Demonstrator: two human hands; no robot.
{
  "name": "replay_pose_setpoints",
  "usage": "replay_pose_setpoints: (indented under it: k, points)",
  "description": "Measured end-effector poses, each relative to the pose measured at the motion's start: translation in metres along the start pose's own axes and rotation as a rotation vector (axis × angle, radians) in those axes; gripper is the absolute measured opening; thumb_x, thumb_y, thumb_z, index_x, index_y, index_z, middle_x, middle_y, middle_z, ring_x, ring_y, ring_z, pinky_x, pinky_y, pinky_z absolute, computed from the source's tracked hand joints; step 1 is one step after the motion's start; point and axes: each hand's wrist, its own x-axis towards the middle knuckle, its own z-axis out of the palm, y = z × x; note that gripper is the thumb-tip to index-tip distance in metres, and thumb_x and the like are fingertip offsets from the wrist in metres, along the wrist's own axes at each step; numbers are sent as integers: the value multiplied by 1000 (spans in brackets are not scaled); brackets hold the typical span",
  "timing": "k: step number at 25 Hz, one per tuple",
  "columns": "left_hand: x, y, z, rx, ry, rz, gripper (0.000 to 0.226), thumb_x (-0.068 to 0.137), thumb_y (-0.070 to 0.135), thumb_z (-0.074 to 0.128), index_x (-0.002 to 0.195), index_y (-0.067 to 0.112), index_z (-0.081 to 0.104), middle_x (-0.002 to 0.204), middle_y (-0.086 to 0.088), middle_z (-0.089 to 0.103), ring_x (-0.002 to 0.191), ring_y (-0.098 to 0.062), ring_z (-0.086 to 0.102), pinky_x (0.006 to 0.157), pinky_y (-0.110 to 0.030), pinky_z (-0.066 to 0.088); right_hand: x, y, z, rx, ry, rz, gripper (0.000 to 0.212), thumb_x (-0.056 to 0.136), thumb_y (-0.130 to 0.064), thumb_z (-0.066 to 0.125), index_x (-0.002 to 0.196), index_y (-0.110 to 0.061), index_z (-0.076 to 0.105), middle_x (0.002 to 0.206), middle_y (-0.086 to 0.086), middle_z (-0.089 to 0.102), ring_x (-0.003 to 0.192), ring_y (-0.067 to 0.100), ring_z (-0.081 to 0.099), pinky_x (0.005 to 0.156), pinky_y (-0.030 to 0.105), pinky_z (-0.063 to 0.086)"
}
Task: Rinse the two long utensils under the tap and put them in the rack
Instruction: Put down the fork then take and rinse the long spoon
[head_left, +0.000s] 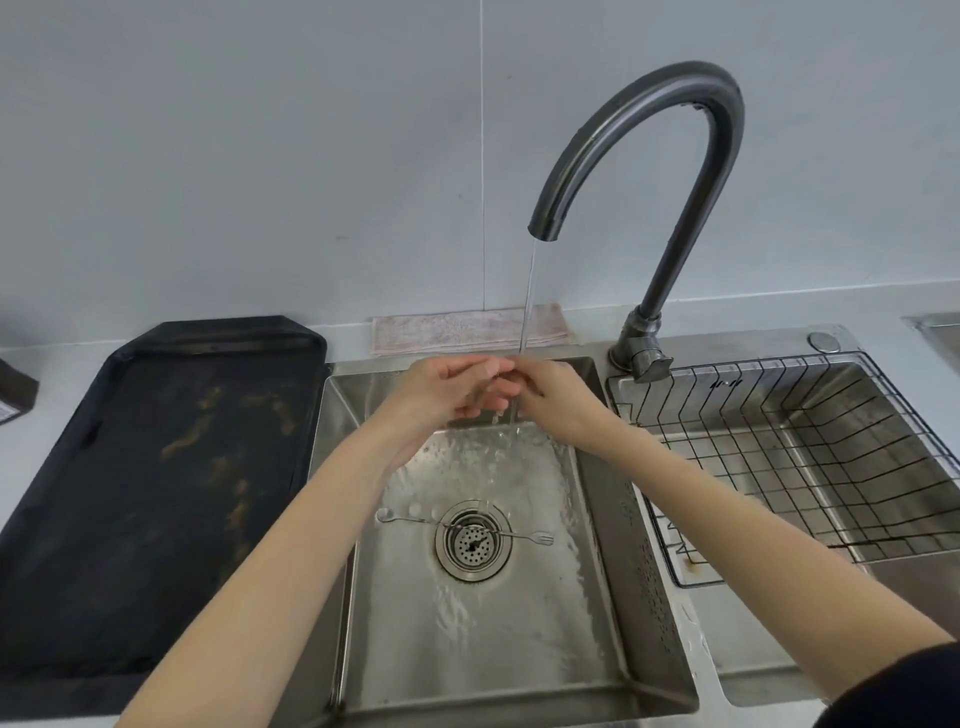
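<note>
A thin, long metal fork (519, 534) lies flat across the drain strainer (472, 540) on the floor of the left sink basin (597, 525). Its looped end points left and its prongs point right. My left hand (447, 389) and my right hand (550, 395) meet fingertip to fingertip under the water stream (527, 301) from the curved tap (675, 171). The fingers are curled together, and I cannot tell whether something thin is pinched between them. No second utensil is clearly visible. The wire rack (810, 447) sits in the right basin.
A black tray (156, 467) with brown smears lies on the counter to the left of the sink. A folded pinkish cloth (467, 327) rests behind the basin against the wall. Water spreads over the basin floor.
</note>
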Motion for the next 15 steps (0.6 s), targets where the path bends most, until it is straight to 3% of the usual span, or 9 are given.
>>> replay_pose_setpoints:
  k: [2, 4, 6, 9, 12, 15]
  points:
    - [8, 0, 3, -16, 5, -11, 20, 92, 19, 50, 86, 23, 69, 69, 11, 76, 63, 1, 68, 77, -22, 47, -7, 7, 3, 8, 11, -12, 24, 94, -6, 44, 109, -5, 62, 83, 13, 70, 73, 20, 60, 66, 21, 44]
    - [14, 2, 8, -25, 22, 1, 22, 93, 17, 48, 84, 22, 67, 70, 12, 75, 67, 1, 68, 72, -19, 47, -12, 13, 8, 34, 46, 13, 20, 94, -9, 46, 96, -5, 65, 74, 8, 70, 69, 19, 64, 74, 34, 52]
    - [19, 4, 12, -8, 21, 19, 20, 93, 15, 48, 86, 21, 66, 76, 10, 75, 73, -2, 69, 72, -18, 47, -15, 20, 12, 17, 92, 61, 20, 93, -15, 48, 89, -5, 65, 65, 3, 64, 63, 18, 59, 73, 40, 51]
    - [26, 5, 21, 178, 27, 41, 14, 90, 20, 54, 97, 15, 65, 82, 7, 71, 72, 0, 67, 71, -15, 48, -19, 28, 18, 4, 148, 121, 22, 92, -23, 53, 90, -6, 66, 64, 3, 55, 63, 19, 50, 66, 39, 46]
    - [37, 11, 30, 323, 154, 109, 21, 87, 25, 58, 96, 11, 69, 70, 9, 64, 62, -1, 59, 73, -14, 46, -21, 34, 20, 45, 230, 167, 21, 89, -24, 59, 94, -7, 69, 75, -3, 49, 72, 15, 50, 70, 35, 44]
    - [48, 22, 37, 288, 261, 144, 25, 86, 29, 59, 99, 12, 71, 83, 7, 66, 79, -6, 56, 80, -18, 40, -22, 36, 18, 128, 277, 242, 19, 88, -25, 60, 93, -8, 69, 83, -2, 58, 78, 14, 56, 76, 34, 49]
